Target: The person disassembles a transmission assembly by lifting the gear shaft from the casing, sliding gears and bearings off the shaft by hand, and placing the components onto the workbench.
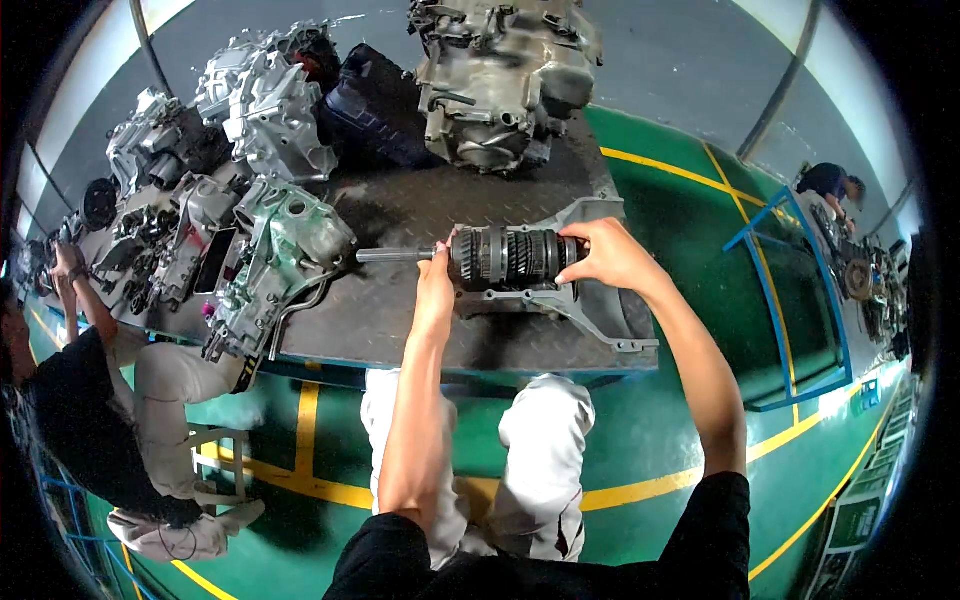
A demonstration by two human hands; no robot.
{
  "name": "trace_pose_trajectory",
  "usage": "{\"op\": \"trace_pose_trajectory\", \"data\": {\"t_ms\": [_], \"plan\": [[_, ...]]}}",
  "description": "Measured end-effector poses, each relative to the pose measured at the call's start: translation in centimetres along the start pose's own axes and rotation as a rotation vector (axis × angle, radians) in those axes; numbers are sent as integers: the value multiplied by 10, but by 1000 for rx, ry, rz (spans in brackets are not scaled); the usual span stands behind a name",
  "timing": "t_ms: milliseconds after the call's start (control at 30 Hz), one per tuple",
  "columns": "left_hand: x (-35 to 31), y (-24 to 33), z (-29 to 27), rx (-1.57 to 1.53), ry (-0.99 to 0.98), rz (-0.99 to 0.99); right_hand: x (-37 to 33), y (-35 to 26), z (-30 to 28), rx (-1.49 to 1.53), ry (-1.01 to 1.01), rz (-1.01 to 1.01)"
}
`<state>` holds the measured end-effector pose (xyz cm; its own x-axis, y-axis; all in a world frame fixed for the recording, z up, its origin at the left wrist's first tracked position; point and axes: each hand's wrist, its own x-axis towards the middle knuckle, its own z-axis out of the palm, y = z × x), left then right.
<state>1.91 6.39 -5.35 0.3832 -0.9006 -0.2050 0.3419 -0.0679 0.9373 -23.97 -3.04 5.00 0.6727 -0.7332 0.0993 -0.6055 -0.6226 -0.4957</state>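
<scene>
- The gear shaft lies crosswise near the right edge of the metal table, its thin rod pointing left.
- An open metal housing sits under it, reaching toward the near right corner; whether the gears rest in it or are held just above, I cannot tell.
- The left hand closes its fingers on the shaft where rod meets gears.
- The right hand grips the other end, thumb and fingers parted by the gears' thickness, hiding that tip.
- A silver casing stands close to the rod's left tip, crowding that side; a bent pipe runs from it toward the near edge.
- Left of the casing lies a phone.
- A big gearbox fills the far right corner, a dark box beside it.
- More casings crowd the far left.
- A co-worker sits at the near edge, toward the left end.
</scene>
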Motion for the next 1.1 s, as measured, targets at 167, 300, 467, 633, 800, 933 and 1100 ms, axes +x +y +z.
{"op": "trace_pose_trajectory", "data": {"t_ms": [167,300,467,633,800,933,1100], "plan": [[-7,6,5,-52,-48,13,3,-1,-5,-114,-58,1],[1,-4,0,-26,-19,-15,5,-9,-4,-122,-73,15],[-1,0,3,-58,-11,-64,5,-14,-3,-164,-81,49],[-10,7,7,-43,11,-130,-4,21,-4,-123,59,-156],[8,-7,-6,-55,8,-147,-25,51,1,-97,207,18],[4,-3,-2,-98,-45,-150,-39,44,14,-195,266,105],[18,-20,-16,-150,-42,-112,-27,33,4,-332,254,126]]}}
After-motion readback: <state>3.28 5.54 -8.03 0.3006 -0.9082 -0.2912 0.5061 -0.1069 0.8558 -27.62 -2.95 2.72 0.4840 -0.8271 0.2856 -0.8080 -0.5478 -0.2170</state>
